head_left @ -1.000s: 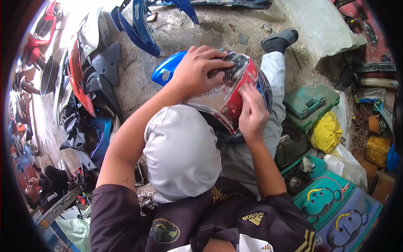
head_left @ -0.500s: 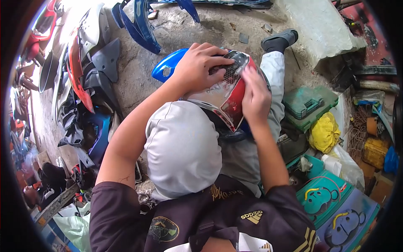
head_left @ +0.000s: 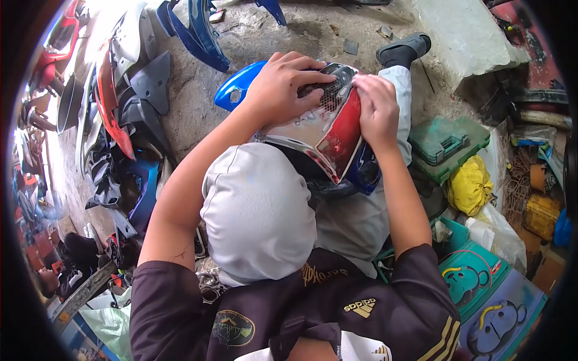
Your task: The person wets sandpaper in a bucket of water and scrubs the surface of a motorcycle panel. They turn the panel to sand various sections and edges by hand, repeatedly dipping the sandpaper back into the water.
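A worn motorcycle fairing panel [head_left: 343, 135], red and whitish with a dark honeycomb-patterned area, is propped over my lap. My left hand [head_left: 284, 87] grips its upper left part, fingers across the honeycomb and thumb lower down. At the panel's upper right edge is my right hand [head_left: 379, 107], its fingers bent and pressed together against the red border. Whatever lies under those fingertips is too small to make out. A glossy blue panel [head_left: 241, 87] shows behind my left forearm, and more blue plastic [head_left: 365, 168] sits beneath the red side.
My bent knee [head_left: 259, 210] and outstretched foot [head_left: 404, 51] frame the work. On the left lie several body panels [head_left: 111, 102]. A green case [head_left: 448, 144], a yellow bag [head_left: 469, 186] and a teal box [head_left: 463, 271] stand right. A concrete block [head_left: 463, 42] is at upper right.
My right hand has moved slightly up and outward along the panel's edge, uncovering more of the red side. My left hand keeps its place on the panel.
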`<action>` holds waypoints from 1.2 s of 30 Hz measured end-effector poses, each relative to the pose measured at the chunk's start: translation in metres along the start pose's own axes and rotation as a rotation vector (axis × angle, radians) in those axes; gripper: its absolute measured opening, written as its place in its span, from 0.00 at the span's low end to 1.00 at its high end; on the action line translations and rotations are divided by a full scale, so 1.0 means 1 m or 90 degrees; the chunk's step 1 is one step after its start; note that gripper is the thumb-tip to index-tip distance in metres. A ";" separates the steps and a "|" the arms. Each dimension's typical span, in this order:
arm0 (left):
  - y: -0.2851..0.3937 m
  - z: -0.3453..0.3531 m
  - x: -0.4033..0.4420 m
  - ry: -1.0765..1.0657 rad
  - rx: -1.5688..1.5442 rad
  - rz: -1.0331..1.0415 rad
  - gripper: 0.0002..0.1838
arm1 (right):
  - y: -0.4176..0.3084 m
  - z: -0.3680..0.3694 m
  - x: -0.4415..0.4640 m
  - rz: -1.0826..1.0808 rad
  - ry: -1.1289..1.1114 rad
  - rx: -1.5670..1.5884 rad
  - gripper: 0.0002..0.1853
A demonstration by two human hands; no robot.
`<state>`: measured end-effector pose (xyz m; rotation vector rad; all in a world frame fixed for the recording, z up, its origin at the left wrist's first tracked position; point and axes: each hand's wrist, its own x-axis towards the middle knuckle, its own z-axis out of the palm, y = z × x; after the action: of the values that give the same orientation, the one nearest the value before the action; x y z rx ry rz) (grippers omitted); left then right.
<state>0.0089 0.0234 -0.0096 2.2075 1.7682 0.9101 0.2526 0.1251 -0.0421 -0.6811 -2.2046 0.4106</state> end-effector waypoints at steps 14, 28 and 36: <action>-0.002 0.001 0.005 0.014 -0.006 -0.010 0.21 | 0.006 -0.005 0.007 -0.047 -0.034 -0.009 0.12; 0.000 -0.003 0.002 0.000 -0.015 -0.016 0.22 | -0.021 -0.022 0.004 -0.162 -0.148 0.054 0.14; -0.006 -0.002 0.008 -0.010 -0.030 -0.028 0.22 | -0.018 -0.027 0.006 -0.188 -0.207 0.063 0.16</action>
<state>0.0032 0.0317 -0.0081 2.1316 1.7625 0.9139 0.2640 0.1163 -0.0123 -0.2387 -2.5231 0.4998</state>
